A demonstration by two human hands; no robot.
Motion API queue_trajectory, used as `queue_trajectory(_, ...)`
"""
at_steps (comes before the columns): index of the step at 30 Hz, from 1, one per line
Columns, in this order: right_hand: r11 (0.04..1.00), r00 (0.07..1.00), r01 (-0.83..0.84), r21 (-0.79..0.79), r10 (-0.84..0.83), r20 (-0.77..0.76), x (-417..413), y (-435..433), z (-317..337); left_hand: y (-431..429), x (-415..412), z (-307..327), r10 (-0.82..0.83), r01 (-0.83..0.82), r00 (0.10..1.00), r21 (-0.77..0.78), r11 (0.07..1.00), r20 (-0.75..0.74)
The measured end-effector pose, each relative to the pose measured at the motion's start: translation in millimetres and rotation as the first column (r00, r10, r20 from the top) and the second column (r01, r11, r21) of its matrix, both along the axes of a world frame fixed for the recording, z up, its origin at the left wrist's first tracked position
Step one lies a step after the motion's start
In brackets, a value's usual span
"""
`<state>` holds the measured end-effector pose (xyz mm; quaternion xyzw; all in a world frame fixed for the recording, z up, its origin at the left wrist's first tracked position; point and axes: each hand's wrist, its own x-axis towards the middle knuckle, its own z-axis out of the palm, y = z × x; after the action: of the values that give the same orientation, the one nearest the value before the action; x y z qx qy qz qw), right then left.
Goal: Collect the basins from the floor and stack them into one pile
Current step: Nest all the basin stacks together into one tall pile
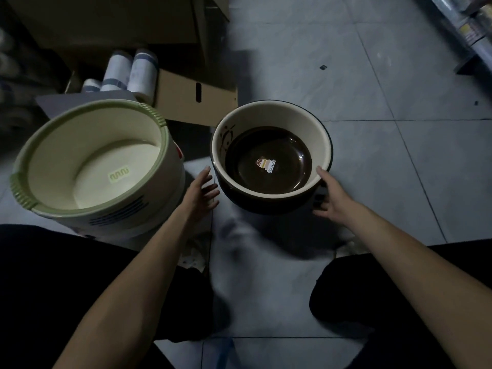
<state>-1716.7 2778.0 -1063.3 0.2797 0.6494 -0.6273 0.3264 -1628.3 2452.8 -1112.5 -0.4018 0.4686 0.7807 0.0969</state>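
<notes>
A dark basin with a cream inner wall, a brown bottom and a small sticker stands on the tiled floor ahead of me. My right hand grips its near right rim, thumb on the rim and fingers against the outer wall. My left hand hovers just left of the basin with straight fingers, a small gap away. A cream basin with a green rim sits to the left, on top of a stack of similar basins.
A cardboard box lies behind the basins with white rolls in it, and larger boxes stand behind. Shelving with wrapped goods runs along the far right. My dark-clad knees fill the lower corners.
</notes>
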Motion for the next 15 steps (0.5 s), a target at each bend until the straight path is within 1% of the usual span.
queue_trajectory(3,0.996,0.998,0.055,-0.077,-0.054,0.024,-15,5,-4,-9,-13,-4,-0.088,0.088,0.996,-0.017,0.996,0.000)
queue_trajectory(6,0.980,0.991,0.126,-0.151,-0.118,0.061,-30,13,-11,-19,-23,-9,-0.121,0.121,0.993,-0.027,0.992,0.013)
queue_trajectory(10,0.954,0.982,0.184,-0.235,-0.170,0.080,-41,17,-24,-30,-32,-19,-0.181,0.182,0.983,0.024,0.983,-0.028)
queue_trajectory(13,0.942,0.982,0.184,-0.279,-0.166,0.085,-44,21,-31,-29,-38,-24,-0.152,0.158,0.987,0.122,0.980,-0.056)
queue_trajectory(15,0.925,0.979,0.201,-0.321,-0.181,0.093,-45,23,-35,-26,-42,-25,-0.127,0.133,0.990,0.140,0.981,-0.054)
